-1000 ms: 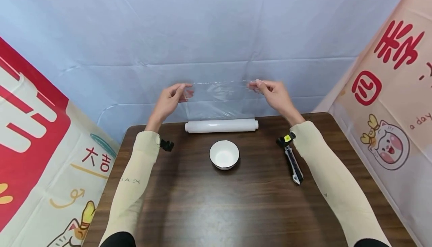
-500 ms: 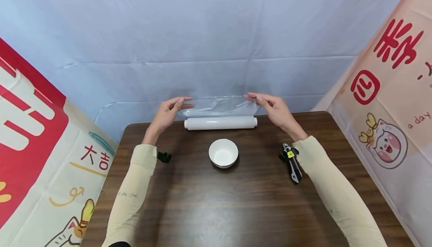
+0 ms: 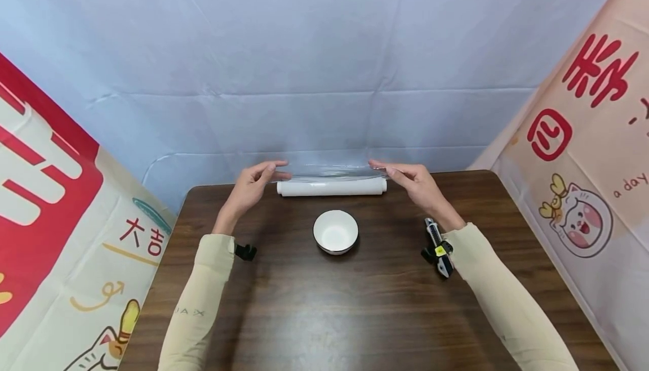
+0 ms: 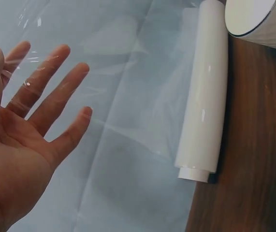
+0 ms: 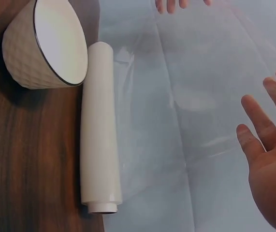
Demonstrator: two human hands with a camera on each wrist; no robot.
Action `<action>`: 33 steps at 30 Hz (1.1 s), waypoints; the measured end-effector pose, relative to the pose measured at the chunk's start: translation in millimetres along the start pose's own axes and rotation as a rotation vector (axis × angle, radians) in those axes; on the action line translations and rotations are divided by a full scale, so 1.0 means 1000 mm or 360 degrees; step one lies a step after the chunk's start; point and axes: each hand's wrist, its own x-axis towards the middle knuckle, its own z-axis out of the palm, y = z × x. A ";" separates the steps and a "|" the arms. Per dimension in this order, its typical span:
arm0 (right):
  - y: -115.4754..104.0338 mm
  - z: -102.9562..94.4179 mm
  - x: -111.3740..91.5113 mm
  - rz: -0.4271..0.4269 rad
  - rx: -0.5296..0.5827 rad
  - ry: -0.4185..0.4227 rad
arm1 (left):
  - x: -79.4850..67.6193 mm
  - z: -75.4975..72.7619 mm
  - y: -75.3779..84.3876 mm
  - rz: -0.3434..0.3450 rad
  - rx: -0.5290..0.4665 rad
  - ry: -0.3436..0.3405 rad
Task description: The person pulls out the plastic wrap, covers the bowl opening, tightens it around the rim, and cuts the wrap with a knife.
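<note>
A clear sheet of cling film (image 3: 329, 172) stretches between both hands, drawn from a white roll (image 3: 332, 188) lying near the table's far edge. My left hand (image 3: 249, 187) pinches one corner between thumb and index finger; its other fingers spread behind the film in the left wrist view. At the opposite corner, my right hand (image 3: 417, 184) pinches the film the same way, though its thumb is outside the right wrist view. Both hands are just beyond the roll's ends, level with the far edge. A white bowl (image 3: 336, 231) with a dark rim stands nearer than the roll.
A utility knife (image 3: 444, 268) lies on the right of the brown wooden table (image 3: 324, 314), partly covered by the right wrist's camera. Pale blue cloth (image 3: 324, 50) hangs behind the table, and printed cloths hang at both sides.
Both hands have come down toward the roll, still holding the film's edge. The film, upright and taut before, now appears as a narrow band just above the roll.
</note>
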 end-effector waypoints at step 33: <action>0.021 0.010 -0.035 -0.0012 0.0119 -0.0159 | -0.048 0.030 -0.025 0.0056 -0.0035 0.0020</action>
